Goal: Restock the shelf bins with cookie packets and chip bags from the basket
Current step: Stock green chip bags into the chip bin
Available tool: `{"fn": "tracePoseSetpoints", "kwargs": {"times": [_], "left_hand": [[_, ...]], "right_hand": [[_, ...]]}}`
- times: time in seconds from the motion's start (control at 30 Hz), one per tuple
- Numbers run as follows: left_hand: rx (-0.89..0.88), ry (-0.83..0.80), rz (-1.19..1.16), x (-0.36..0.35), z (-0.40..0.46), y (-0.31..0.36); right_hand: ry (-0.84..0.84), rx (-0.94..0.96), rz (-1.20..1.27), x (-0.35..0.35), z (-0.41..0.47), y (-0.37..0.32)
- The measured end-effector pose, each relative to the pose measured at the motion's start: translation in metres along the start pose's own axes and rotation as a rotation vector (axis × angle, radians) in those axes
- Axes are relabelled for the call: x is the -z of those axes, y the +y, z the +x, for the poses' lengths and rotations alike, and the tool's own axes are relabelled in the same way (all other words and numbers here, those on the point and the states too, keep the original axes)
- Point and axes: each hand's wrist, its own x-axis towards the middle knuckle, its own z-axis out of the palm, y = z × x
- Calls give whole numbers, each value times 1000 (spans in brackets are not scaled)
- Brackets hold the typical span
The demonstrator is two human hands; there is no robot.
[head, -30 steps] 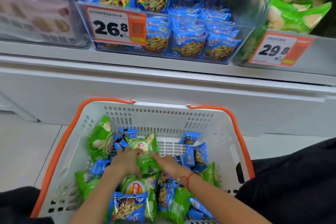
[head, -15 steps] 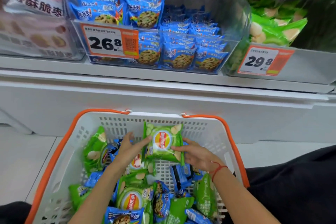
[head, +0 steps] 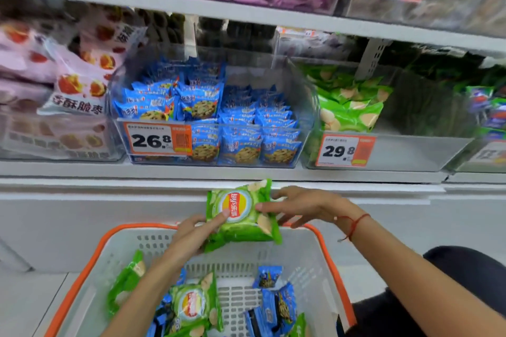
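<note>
So both hands have one green chip bag (head: 241,213) held up just above the far rim of the basket (head: 325,249), below the shelf bins. The left hand (head: 191,235) pinches its lower left side and the right hand (head: 298,206) has loosely spread fingers on the right edge, probably to steady the floppy bag before lifting it to the green chip bin (head: 383,153) up on the right. The bag faces the camera with its logo turned sideways, long axis roughly upright and leaning a bit
</note>
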Motion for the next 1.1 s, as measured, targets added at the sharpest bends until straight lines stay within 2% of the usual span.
{"fn": "tracePoseSetpoints", "kwargs": {"times": [0.1,0.27,0.37,0.47,0.57,0.67,0.77,0.87,0.93,1.0,1.1], "left_hand": [[35,-158,-102,-29,-15,10],[32,-305,-143,-75,-37,31],[0,-365,-119,-84,-38,47],[-23,-430,-93,-92,-32,68],[-111,-470,72,-106,-27,94],[-307,-497,175,-122,-29,123],[-546,-359,297,-143,-28,158],[-837,-141,349,-164,-13,195],[-975,-7,567,-178,5,217],[-1026,38,835,-196,28,235],[-944,-11,1266,-220,66,251]], "right_hand": [[55,5,-29,18,-22,-9],[230,83,-117,38,-43,5],[178,132,99,62,-63,9],[114,134,115,87,-83,13],[165,195,87,107,-100,17],[289,231,1,131,-119,25],[479,227,38,166,-137,45],[611,141,306,206,-152,68],[665,74,444,231,-155,78],[714,32,455,249,-150,84],[899,21,323,275,-128,89]]}}
